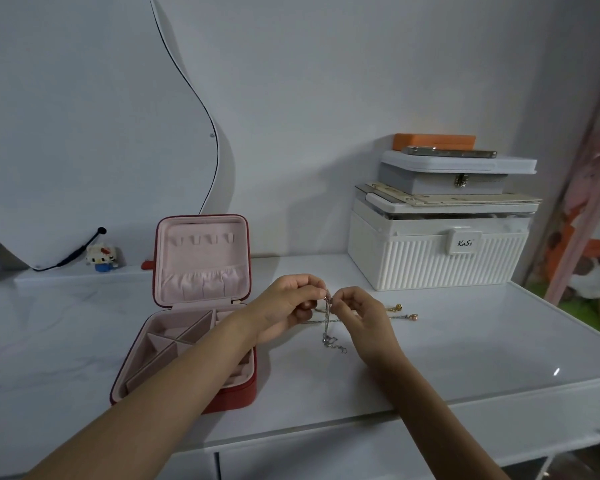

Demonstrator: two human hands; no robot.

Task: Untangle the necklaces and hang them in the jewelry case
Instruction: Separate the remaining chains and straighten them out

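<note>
A red jewelry case point(201, 258) with pink lining stands open on the white table, its lid upright with a row of small hooks and a gathered pocket. Just right of it, my left hand point(284, 306) and my right hand point(359, 315) meet above the table and both pinch a thin silver necklace point(328, 336). Its chain hangs down between them to a small heap of links and pendants on the table. Two more chain ends point(404, 311) with gold and pink beads lie to the right of my right hand.
A white ribbed storage box point(437, 258) stands at the back right, with grey boxes, an orange case and a phone stacked on it. A curved mirror point(84, 133) and a small cat figurine point(101, 258) stand at the back left. The table's front edge runs below my forearms.
</note>
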